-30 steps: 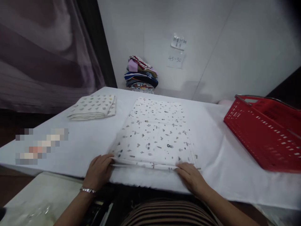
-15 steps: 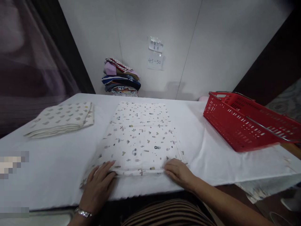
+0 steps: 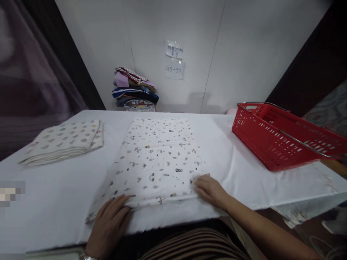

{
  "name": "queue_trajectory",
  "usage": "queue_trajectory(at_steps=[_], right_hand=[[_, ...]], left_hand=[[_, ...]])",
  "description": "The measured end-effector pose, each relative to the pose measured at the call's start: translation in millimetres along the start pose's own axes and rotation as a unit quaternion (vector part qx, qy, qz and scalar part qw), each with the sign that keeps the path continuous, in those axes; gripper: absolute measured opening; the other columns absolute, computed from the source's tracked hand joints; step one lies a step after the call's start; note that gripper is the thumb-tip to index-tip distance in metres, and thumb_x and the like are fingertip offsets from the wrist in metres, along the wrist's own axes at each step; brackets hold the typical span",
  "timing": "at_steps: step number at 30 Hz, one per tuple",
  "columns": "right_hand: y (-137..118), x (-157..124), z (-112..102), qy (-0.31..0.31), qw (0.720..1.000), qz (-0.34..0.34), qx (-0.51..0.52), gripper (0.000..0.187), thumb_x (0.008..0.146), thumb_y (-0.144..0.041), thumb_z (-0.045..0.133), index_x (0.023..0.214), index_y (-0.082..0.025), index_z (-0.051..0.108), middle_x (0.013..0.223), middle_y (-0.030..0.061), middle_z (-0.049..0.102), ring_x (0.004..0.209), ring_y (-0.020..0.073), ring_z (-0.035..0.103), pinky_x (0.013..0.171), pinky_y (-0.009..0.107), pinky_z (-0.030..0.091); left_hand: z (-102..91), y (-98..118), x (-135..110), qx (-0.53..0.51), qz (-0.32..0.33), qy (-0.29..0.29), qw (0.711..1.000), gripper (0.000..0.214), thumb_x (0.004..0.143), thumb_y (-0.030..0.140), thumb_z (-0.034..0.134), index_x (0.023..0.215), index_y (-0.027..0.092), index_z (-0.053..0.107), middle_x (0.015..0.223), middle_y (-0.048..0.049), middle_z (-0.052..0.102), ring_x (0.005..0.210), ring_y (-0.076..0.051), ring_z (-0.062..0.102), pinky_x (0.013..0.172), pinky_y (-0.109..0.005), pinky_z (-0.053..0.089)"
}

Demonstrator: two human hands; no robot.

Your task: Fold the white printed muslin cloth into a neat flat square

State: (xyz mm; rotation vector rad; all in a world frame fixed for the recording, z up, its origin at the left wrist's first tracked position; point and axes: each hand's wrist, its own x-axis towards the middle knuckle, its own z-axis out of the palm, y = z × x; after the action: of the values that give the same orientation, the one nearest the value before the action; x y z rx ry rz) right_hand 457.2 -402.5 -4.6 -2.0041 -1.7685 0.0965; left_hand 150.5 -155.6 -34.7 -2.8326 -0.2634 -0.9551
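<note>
A white cloth with small printed figures (image 3: pixel 157 159) lies folded flat on the white table (image 3: pixel 54 195) in front of me. My left hand (image 3: pixel 110 225) rests flat on the cloth's near left corner with its fingers stretched out. At the near right corner, my right hand (image 3: pixel 210 189) lies on the edge with its fingers curled against the fabric.
A second folded spotted cloth (image 3: pixel 63 141) lies at the left. A red plastic basket (image 3: pixel 282 139) stands at the right. A pile of folded colourful fabrics (image 3: pixel 134 90) sits against the back wall under two paper notes (image 3: pixel 175 59).
The view has swung to the right. Both hands have stayed on the cloth's near edge, the right one shifting slightly up along the right corner.
</note>
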Motion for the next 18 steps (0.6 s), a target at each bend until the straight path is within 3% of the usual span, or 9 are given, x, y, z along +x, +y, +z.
queue_trajectory(at_steps=[3,7,11,18], right_hand=[[-11,-1,6,-0.014,0.999,-0.039,0.012,0.022,0.09,-0.032,0.047,0.104,-0.02,0.06,0.098,0.0081,0.062,0.091,0.019,0.053,0.08,0.032,0.044],[-15,4,15,-0.027,0.998,-0.055,-0.004,0.02,0.091,-0.029,0.047,0.098,-0.02,0.062,0.092,0.0076,0.062,0.09,0.019,0.053,0.079,0.032,0.043],[-16,7,16,-0.053,0.996,-0.063,0.02,0.018,0.088,-0.032,0.051,0.099,-0.021,0.063,0.092,0.0062,0.062,0.088,0.0186,0.052,0.078,0.031,0.043],[-13,2,20,-0.034,0.999,-0.042,-0.006,0.015,0.087,-0.019,0.048,0.093,-0.02,0.062,0.087,0.0058,0.06,0.085,0.0182,0.052,0.073,0.029,0.043]], left_hand=[[7.7,18,12,-0.027,-0.03,0.001,0.999,0.014,0.085,0.025,0.05,0.086,0.022,0.064,0.111,-0.0063,0.065,0.106,-0.022,0.057,0.1,-0.043,0.035],[19.6,49,36,-0.1,-0.075,0.005,0.992,0.018,0.086,0.026,0.049,0.079,0.022,0.064,0.113,-0.0051,0.065,0.113,-0.021,0.054,0.106,-0.045,0.028],[25.5,70,55,-0.118,-0.035,-0.032,0.992,0.018,0.086,0.023,0.05,0.075,0.021,0.064,0.116,-0.0048,0.064,0.115,-0.022,0.054,0.106,-0.046,0.028],[31.0,87,71,-0.106,0.0,-0.075,0.991,0.013,0.084,0.021,0.053,0.079,0.02,0.064,0.119,-0.0062,0.062,0.116,-0.026,0.052,0.104,-0.05,0.03]])
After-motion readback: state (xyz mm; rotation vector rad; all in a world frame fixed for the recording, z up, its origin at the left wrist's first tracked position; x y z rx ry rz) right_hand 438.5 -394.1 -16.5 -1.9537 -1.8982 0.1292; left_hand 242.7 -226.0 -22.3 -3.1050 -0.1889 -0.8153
